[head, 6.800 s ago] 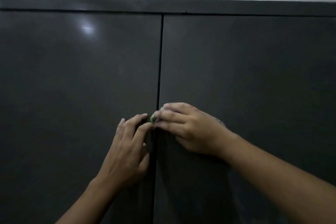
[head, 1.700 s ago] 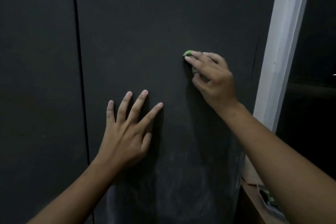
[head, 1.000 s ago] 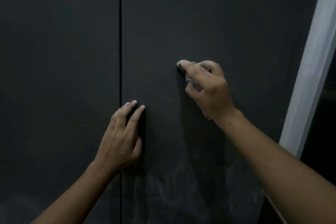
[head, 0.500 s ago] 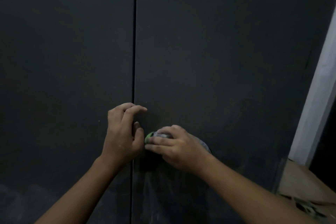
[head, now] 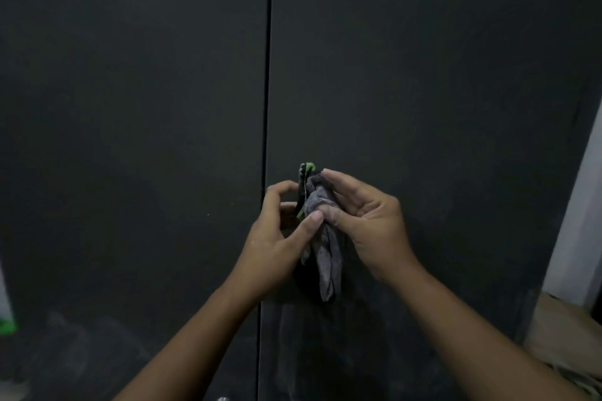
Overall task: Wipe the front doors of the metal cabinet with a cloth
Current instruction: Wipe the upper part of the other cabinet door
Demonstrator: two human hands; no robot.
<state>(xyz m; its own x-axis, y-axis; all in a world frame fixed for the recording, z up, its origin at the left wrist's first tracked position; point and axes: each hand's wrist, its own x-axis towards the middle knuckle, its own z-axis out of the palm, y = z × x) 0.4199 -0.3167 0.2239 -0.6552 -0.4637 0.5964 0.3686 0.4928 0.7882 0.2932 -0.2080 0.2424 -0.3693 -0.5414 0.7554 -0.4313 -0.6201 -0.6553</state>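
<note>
Both hands hold the cloth (head: 321, 228) up in front of the right door (head: 423, 91), just beside the seam between the doors. The left hand (head: 280, 238) pinches it with thumb and curled fingers; the right hand (head: 368, 225) grips its upper part. The cloth (grey, with a green edge) hangs down between them. The left door (head: 130, 107) is untouched.

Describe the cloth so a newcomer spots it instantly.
Find the seam between the two dark cabinet doors. Just right of it, the left hand and right hand hold the cloth. It is crumpled grey with a green top edge, against flat dark metal.
</note>
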